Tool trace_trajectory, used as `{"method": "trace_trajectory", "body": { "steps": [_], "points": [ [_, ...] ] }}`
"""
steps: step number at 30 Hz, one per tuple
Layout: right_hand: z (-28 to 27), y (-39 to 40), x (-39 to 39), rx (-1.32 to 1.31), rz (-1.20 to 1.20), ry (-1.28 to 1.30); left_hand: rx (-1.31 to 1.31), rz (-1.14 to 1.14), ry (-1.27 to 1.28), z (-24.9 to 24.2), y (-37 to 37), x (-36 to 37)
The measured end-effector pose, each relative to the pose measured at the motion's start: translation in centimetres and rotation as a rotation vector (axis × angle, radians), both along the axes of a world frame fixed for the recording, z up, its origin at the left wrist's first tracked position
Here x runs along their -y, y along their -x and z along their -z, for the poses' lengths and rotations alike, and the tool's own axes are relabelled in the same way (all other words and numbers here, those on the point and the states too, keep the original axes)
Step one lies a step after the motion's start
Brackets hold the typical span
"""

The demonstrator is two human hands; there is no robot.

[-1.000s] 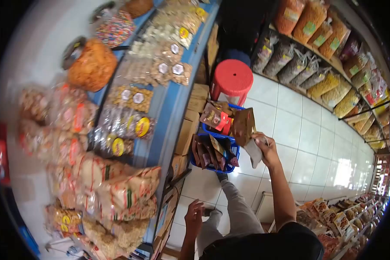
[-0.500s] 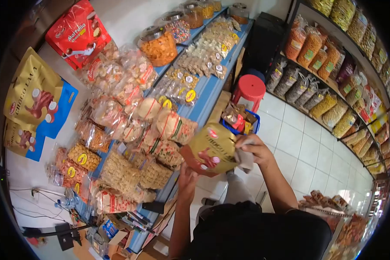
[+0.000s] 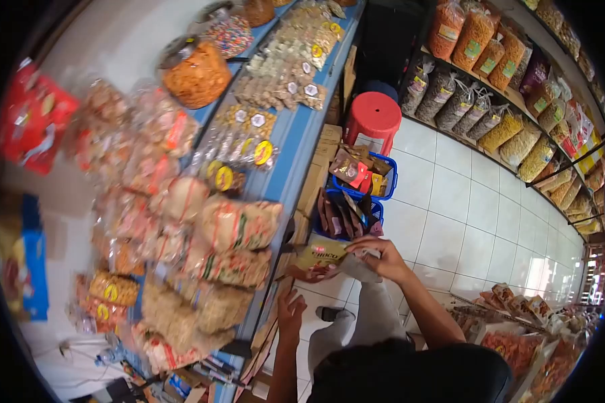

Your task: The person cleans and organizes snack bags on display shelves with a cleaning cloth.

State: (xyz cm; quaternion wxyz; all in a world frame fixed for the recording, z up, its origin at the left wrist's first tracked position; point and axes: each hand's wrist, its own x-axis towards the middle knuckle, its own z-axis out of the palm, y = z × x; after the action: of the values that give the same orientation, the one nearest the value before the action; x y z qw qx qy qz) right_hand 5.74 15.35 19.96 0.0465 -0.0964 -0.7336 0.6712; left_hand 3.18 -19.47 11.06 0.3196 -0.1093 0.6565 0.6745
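Observation:
A gold and brown Choco pouch [image 3: 319, 256] hangs low in front of the body, beside the display's edge. My right hand [image 3: 378, 255] pinches a grey cloth [image 3: 361, 269] at the pouch's upper right corner, its fingers closed. Just below and left of the pouch is my left hand [image 3: 290, 310], fingers apart, with nothing in it. Right behind the pouch stands a blue basket [image 3: 378, 213] of dark packets [image 3: 343, 213]. A second blue basket [image 3: 391, 176] with brown and red packets is beyond it.
A blue display table [image 3: 296, 148] with many snack bags and jars runs along the left. A red stool [image 3: 375, 114] stands behind the baskets. Shelves of bagged snacks [image 3: 477, 101] line the right. More bags [image 3: 511, 342] are at the lower right.
The pouch has moved down and away from my left hand, which has let go of it. The view has shifted, and both baskets now show more fully.

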Motion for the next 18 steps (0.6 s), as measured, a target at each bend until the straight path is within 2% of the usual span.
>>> {"method": "trace_trajectory", "body": {
  "steps": [3, 5, 6, 9, 11, 13, 15, 16, 18],
  "points": [
    [7.5, 2.4, -4.9, -0.032, -0.012, -0.371, -0.107, 0.154, 0.213, 6.0, 2.0, -6.3],
    [11.6, 4.7, -8.2, 0.041, -0.057, -0.690, -0.400, 0.248, 0.299, 9.2, 5.4, -12.4],
    [14.1, 6.3, -10.3, -0.003, -0.040, -0.862, -0.568, 0.278, 0.347, 11.1, 7.7, -16.0],
    [22.0, 11.0, -16.5, 0.090, -0.090, -1.108, -0.978, 0.329, 0.473, 15.0, 16.0, -28.9],
    [27.2, 14.2, -21.1, 0.100, -0.090, -1.074, -1.093, 0.620, 0.524, 17.5, 22.6, -37.7],
    [31.2, 16.4, -25.2, 0.083, -0.085, -1.008, -1.251, 0.765, 0.451, 24.5, 26.6, -43.9],
    [34.4, 19.1, -29.2, 0.012, -0.071, -0.919, -1.005, 0.858, 0.594, 32.6, 28.9, -47.4],
    [36.6, 19.9, -31.1, -0.040, -0.055, -0.868, -0.884, 0.895, 0.664, 34.8, 29.8, -48.9],
    [41.7, 21.0, -34.7, -0.144, -0.023, -0.772, -0.879, 0.736, 0.626, 38.2, 31.1, -51.1]
  ]
}}
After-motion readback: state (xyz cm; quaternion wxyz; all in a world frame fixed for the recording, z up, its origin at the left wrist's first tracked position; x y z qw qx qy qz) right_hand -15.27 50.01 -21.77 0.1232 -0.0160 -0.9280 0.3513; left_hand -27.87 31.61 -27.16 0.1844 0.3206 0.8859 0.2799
